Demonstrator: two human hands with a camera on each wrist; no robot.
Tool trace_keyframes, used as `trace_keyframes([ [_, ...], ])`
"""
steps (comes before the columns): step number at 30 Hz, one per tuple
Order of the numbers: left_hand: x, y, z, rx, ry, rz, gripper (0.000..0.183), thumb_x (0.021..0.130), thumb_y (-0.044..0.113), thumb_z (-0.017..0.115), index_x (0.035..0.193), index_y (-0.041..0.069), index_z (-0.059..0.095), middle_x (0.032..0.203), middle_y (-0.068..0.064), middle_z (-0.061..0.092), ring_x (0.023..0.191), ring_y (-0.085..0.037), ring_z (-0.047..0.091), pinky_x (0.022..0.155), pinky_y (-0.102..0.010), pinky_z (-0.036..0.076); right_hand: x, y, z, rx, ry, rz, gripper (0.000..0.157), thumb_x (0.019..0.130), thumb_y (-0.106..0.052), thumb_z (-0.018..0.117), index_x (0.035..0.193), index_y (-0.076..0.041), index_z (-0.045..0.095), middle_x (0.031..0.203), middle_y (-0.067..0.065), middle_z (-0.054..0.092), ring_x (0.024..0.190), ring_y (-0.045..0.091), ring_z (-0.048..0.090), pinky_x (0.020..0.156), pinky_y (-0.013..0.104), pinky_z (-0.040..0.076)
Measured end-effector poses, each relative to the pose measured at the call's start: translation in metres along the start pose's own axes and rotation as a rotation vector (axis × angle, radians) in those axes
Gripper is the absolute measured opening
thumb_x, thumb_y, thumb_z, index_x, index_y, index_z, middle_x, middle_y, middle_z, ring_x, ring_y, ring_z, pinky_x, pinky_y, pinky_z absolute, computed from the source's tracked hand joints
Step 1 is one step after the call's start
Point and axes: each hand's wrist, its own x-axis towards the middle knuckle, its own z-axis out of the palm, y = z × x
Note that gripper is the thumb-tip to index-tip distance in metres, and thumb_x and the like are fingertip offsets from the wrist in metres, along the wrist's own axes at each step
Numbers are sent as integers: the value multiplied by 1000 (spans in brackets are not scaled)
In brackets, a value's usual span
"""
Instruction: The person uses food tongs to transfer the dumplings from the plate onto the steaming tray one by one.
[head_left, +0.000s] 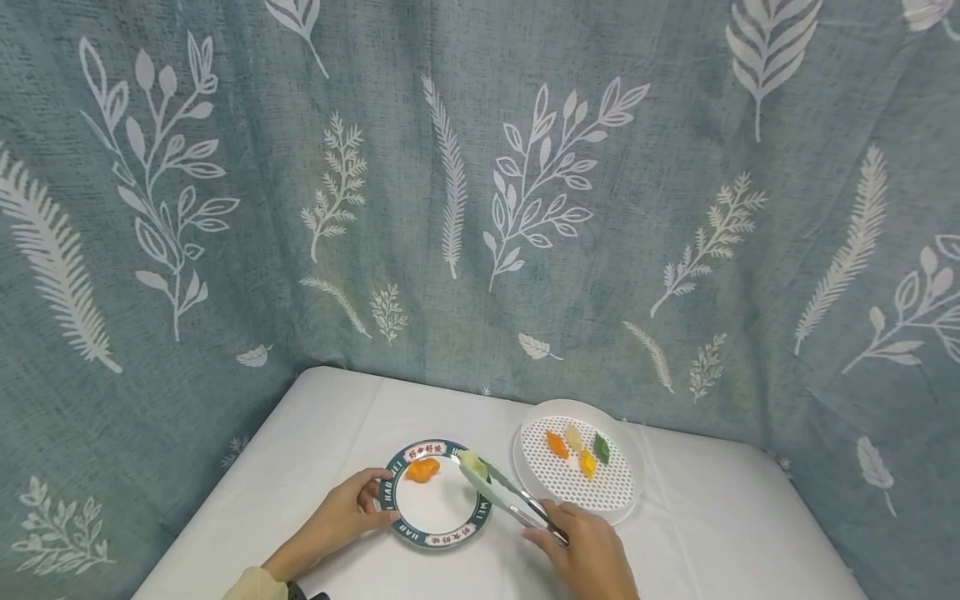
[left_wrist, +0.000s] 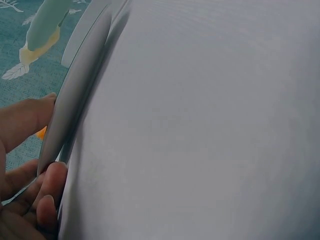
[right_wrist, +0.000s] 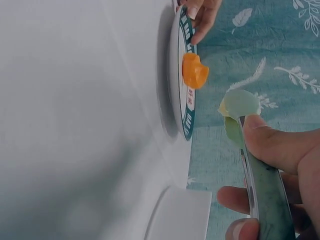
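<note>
My left hand (head_left: 337,518) grips the left rim of a white plate (head_left: 435,508) with a dark green lettered border; in the left wrist view the plate's side (left_wrist: 82,75) sits between thumb and curled fingers. An orange dumpling-like piece (head_left: 423,470) lies on the plate's upper left. In my right hand (head_left: 588,546) are tongs (head_left: 486,492) with pale green tips, held over the plate's right side. Between those tips is a pale yellow dumpling-like piece (head_left: 473,464), partly hidden by them. The right wrist view shows this piece (right_wrist: 223,106) apart from the plate.
Right of the plate stands a round white tray (head_left: 633,467) with a perforated base. On it lie an orange piece (head_left: 557,444), a pale piece (head_left: 573,437), a yellow piece (head_left: 588,463) and a green piece (head_left: 602,447). A leaf-patterned curtain (head_left: 420,333) hangs behind the white table (head_left: 330,425).
</note>
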Motion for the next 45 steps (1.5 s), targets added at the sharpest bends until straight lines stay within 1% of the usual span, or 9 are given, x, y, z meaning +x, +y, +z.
trace_keyframes([
  [8, 0, 1, 0, -5, -3, 14, 71, 75, 34, 92, 136, 14, 62, 99, 1, 60, 79, -16, 53, 65, -27, 46, 0, 10, -10, -11, 49, 7, 60, 81, -59, 78, 118, -13, 79, 81, -10, 67, 64, 5, 46, 60, 27, 44],
  [13, 0, 1, -1, -8, -8, 11, 72, 75, 33, 93, 136, 13, 62, 99, 1, 59, 79, -16, 53, 65, -27, 46, 0, 18, -15, -11, 64, 28, 58, 81, -59, 78, 116, -12, 80, 91, -3, 75, 69, 9, 58, 66, 35, 54],
  [15, 0, 0, 0, -8, -9, 12, 72, 75, 33, 93, 137, 13, 62, 99, 1, 59, 79, -16, 53, 65, -27, 46, 0, 23, -17, -10, 83, 29, 58, 82, -57, 79, 115, -10, 79, 99, 3, 77, 78, 14, 68, 74, 41, 58],
  [19, 0, -1, 0, -2, -6, 5, 72, 75, 33, 92, 137, 14, 61, 98, 2, 59, 79, -15, 53, 64, -27, 46, 0, 31, -22, -3, 103, 35, 58, 83, -55, 79, 116, -6, 78, 104, 10, 77, 87, 24, 73, 77, 47, 58],
  [23, 0, -1, 0, -5, -4, 5, 72, 75, 34, 92, 137, 14, 61, 98, 2, 59, 79, -16, 53, 64, -26, 46, 1, 40, -25, -19, 114, 35, 54, 84, -49, 82, 116, -6, 78, 100, 8, 76, 80, 21, 70, 72, 45, 57],
  [28, 0, -1, 0, 1, -2, 11, 72, 75, 34, 92, 137, 13, 62, 98, 2, 60, 79, -16, 53, 64, -27, 46, 2, 53, -29, -53, 120, 38, 51, 84, -42, 85, 118, -5, 77, 88, 4, 74, 66, 15, 56, 63, 39, 50],
  [32, 0, 0, 0, 9, -1, 7, 72, 75, 35, 92, 137, 15, 62, 98, 3, 60, 79, -15, 53, 65, -27, 47, 1, 64, -31, -56, 133, 44, 50, 85, -42, 84, 117, -4, 77, 97, 8, 76, 79, 26, 71, 69, 48, 55],
  [35, 1, 0, 0, 8, -3, 11, 71, 75, 35, 92, 137, 15, 62, 99, 3, 60, 79, -15, 53, 65, -27, 46, 2, 72, -33, -57, 126, 60, 50, 85, -43, 83, 116, -4, 78, 101, 10, 76, 89, 33, 73, 74, 53, 55],
  [45, 0, 0, 0, 0, -9, 11, 72, 76, 34, 92, 137, 14, 61, 99, 2, 60, 79, -15, 53, 64, -27, 47, 6, 88, -36, -121, 32, 118, 51, 86, -45, 81, 114, -2, 77, 103, 14, 75, 92, 39, 72, 74, 56, 55],
])
